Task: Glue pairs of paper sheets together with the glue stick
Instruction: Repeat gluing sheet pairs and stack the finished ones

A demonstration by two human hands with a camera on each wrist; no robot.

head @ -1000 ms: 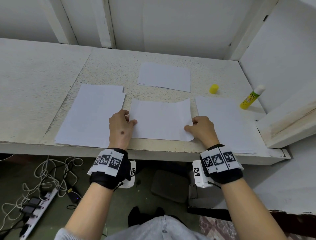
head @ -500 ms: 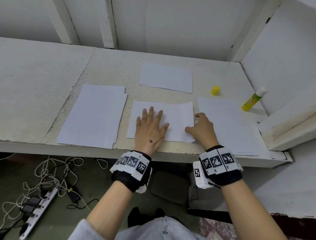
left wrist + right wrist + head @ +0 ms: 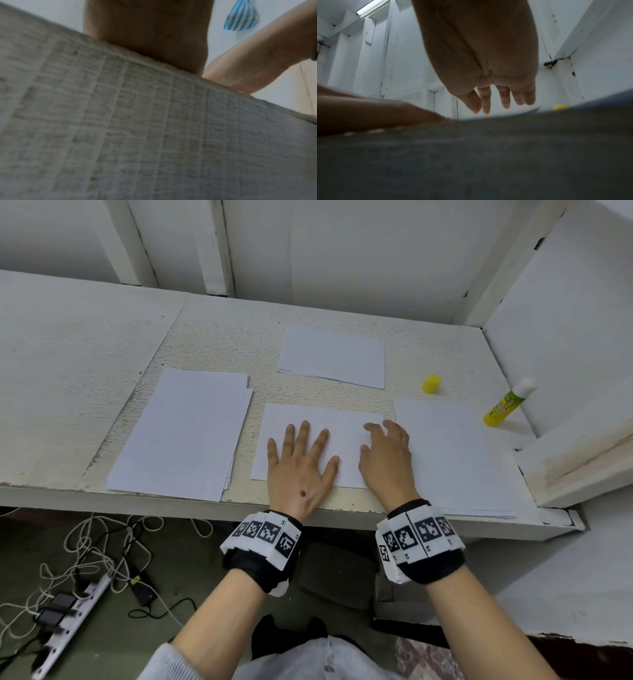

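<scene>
At the lower left of the head view, a white power strip lies on the dark floor with pale, tangled cords beside it.

Above it runs the long white painted shelf. On the left part of the shelf lies a tall stack of white paper sheets. Its edges do not line up, so a few sheets peek out at the top and right.

In the middle of the frame, near the front edge of the shelf, lies the flat white paper sheet in the middle. It looks smooth and lies flat. The left hand rests on it with all fingers spread wide and straight, palm down. The right hand is just beside it, over the right side of the same sheet. Its fingers are loosely bent, holding nothing, and in the right wrist view they hang straight, just above the paper. I cannot tell if they touch it.

Farther back, above the hands, lies a smaller pile of white paper sheets.

To the right of the hands lies another stack of white paper sheets, reaching to the shelf's front edge.

Behind that stack stands a small yellow plastic cap. At the far right, the yellow glue stick with a white tip leans against the white wall, with its cap off and well apart from both hands.
</scene>
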